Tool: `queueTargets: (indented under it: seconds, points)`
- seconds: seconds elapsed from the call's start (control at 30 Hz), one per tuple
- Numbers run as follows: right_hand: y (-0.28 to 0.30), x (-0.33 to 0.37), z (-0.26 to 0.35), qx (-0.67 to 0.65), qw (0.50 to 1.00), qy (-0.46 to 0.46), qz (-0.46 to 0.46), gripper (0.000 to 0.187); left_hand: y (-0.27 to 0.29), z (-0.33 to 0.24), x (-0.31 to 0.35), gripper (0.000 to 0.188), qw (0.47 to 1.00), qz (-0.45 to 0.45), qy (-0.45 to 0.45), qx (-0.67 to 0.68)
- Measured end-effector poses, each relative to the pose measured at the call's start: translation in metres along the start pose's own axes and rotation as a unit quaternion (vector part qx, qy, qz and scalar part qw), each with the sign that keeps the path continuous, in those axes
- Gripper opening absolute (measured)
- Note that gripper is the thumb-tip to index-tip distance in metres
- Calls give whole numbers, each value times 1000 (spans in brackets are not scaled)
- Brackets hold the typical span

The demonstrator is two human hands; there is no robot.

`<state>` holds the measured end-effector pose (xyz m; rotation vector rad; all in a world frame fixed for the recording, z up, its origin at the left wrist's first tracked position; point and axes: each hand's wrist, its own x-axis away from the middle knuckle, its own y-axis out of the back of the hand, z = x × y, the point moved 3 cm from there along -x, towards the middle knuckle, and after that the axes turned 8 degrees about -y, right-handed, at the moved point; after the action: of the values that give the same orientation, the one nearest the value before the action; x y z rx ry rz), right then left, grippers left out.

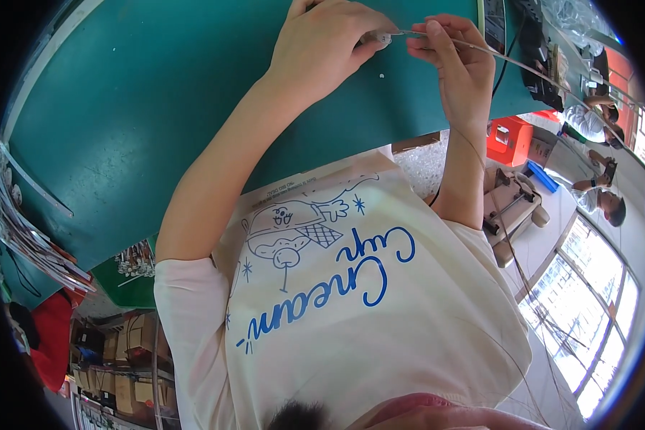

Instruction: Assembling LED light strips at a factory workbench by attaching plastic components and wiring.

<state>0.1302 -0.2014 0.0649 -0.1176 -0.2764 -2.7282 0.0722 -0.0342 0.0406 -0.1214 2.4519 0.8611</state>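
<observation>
A small white connector sat at the tip of a thin wire, just above the green counter near its far edge. Your left hand was closed around the connector, its grip pinching it between thumb and fingers. Your right hand pinched the wire right beside it, fingertips nearly touching those of the left. The wire trailed off to your right, past a red bin on the floor beyond the counter.

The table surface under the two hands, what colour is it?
The table surface is plain dark teal green, seen best in the head view.
</observation>
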Motion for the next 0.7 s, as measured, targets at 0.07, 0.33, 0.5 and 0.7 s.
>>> queueTargets:
  seconds: [0.07,0.33,0.5,0.7]
  points:
    - [-5,3,3,56,998,-1,-38,19,0,1,-1,13,1000,20,19,-6]
    - [3,3,-17,-27,997,68,-6,23,0,0,0,15,1000,10,22,-10]
    - [-4,10,-28,-103,984,45,-141,30,-1,0,1,17,999,24,23,-5]
    - [-20,24,-7,36,986,58,-154,28,0,0,2,18,999,28,16,13]
